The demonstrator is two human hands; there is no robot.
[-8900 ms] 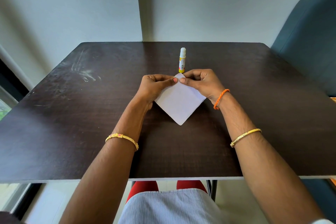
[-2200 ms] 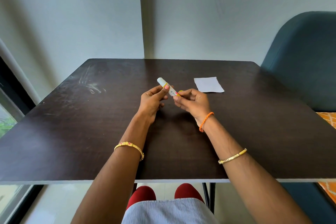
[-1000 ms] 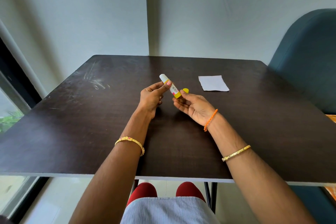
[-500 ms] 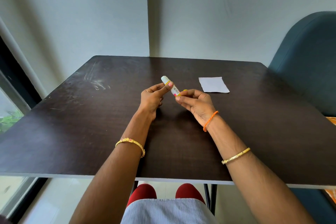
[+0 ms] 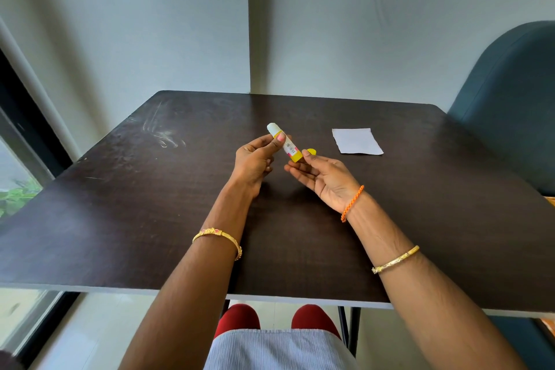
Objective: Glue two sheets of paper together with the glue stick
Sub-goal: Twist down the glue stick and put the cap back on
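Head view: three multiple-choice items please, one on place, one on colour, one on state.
1. Where is the white paper sheet?
A. on the dark table, right of the hands
B. under the left hand
C. on the chair

2. What colour is the glue stick's base?
A. green
B. yellow
C. black

3. Which hand grips the glue stick?
A. right
B. neither
C. left

A: the white paper sheet lies flat on the dark table.
B: the glue stick ends in yellow.
C: the left hand pinches it; the right hand is open-palmed.

glue stick point(image 5: 283, 143) above table point(image 5: 150, 204) centre, between hands, paper point(image 5: 356, 141) lying right of it
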